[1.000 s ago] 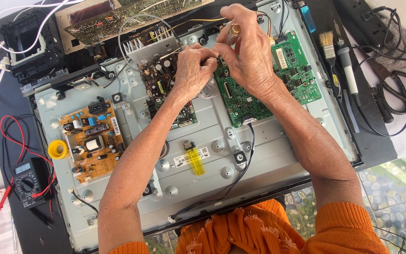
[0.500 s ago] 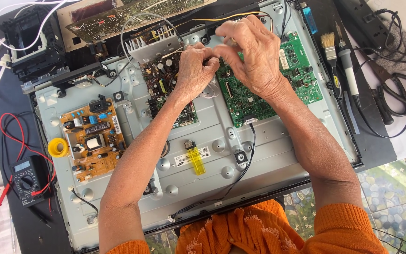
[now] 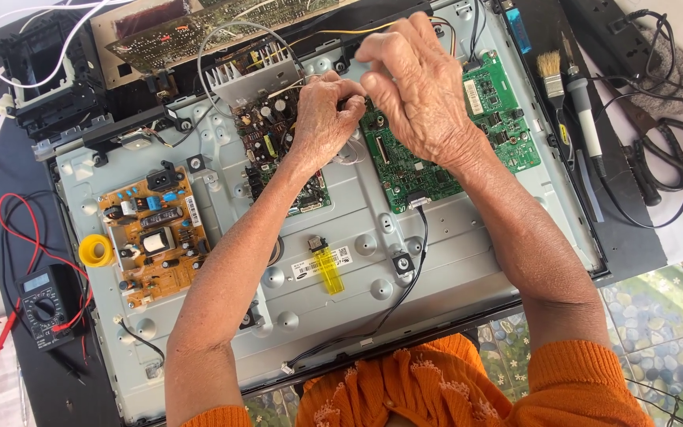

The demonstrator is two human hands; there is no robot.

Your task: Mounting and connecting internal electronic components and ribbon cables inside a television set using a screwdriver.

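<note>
Hands are meeting over the top-middle of the metal back panel (image 3: 452, 261), right at the seam between the brown middle board (image 3: 266, 130) and the green main board (image 3: 507, 134).

- Left hand (image 3: 322, 119): fingertips are pinching a small dark part (image 3: 352, 101) at the top-left corner of the green board. Too small to tell if it is a lead or a connector.
- Right hand (image 3: 416, 91): fingers are curling, with thumb and forefinger closing toward the same spot. Can't tell whether it is actually gripping anything.

Progress, as far as it is showing:
- The panel is lying open with all boards exposed.
- The orange power board (image 3: 148, 237) is sitting near the left edge, and a black cable (image 3: 405, 292) is running from the green board's lower edge toward the bottom edge.
- Work is looking mid-way. Loose wires are looping over the finned heatsink (image 3: 250, 75) at the top edge, and nothing is closed up.
- The soldering iron (image 3: 586, 130) and brush (image 3: 551, 67) are lying idle past the right edge.
- The multimeter (image 3: 41, 304) and yellow solder roll (image 3: 95, 251) are lying idle off the left edge, and a yellow lighter (image 3: 330, 273) is resting mid-panel.

Versus a second ago:
- The right hand is sitting lower. It was raised near the top edge with something small and brassy at the fingertips, and that item is no longer showing.
- The left hand is holding roughly the same place.
- Boards and tools are sitting unchanged.
</note>
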